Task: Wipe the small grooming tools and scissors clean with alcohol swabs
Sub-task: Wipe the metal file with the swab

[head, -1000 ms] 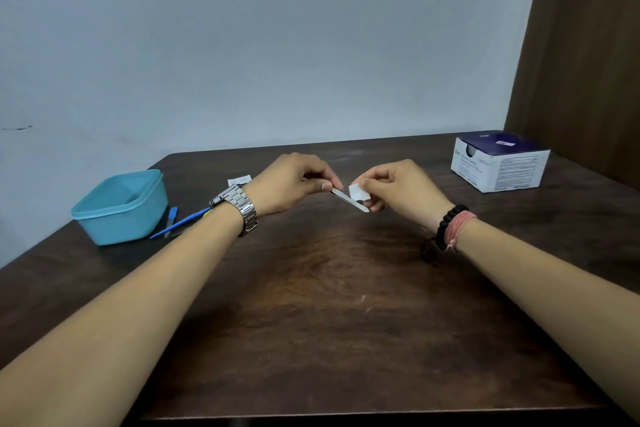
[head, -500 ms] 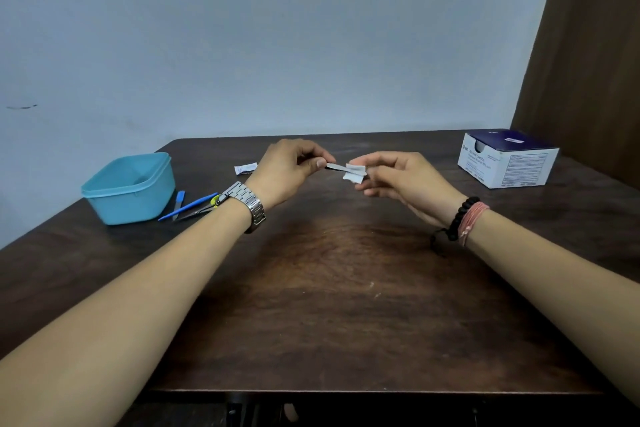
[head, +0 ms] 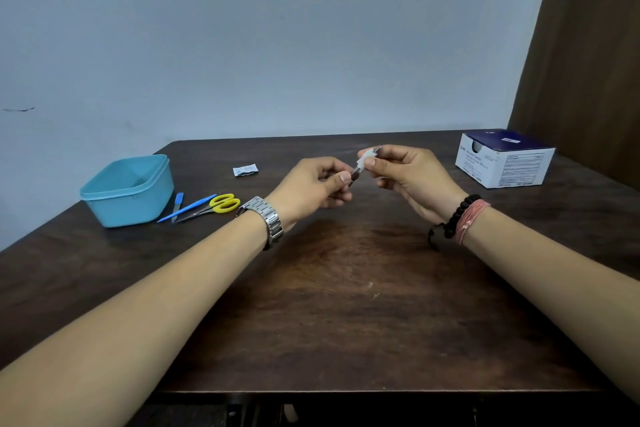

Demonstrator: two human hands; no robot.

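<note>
The left hand (head: 313, 185) pinched one end of a small metal grooming tool (head: 356, 170), steadying it above the table (head: 346, 305). The right hand (head: 403, 172) pinched a white alcohol swab (head: 367, 158) folded around the tool's other end, probably so both faces got wiped together. Well to the left lay yellow-handled scissors (head: 214, 206) and two blue tools (head: 187, 208) beside a teal tub (head: 128, 189); its contents were hidden. A torn wrapper (head: 245, 170) lay behind, the swab box (head: 504, 159) far right.

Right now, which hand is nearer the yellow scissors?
Left. The left hand is just right of the yellow scissors; the right hand is farther right, beyond the left.
</note>
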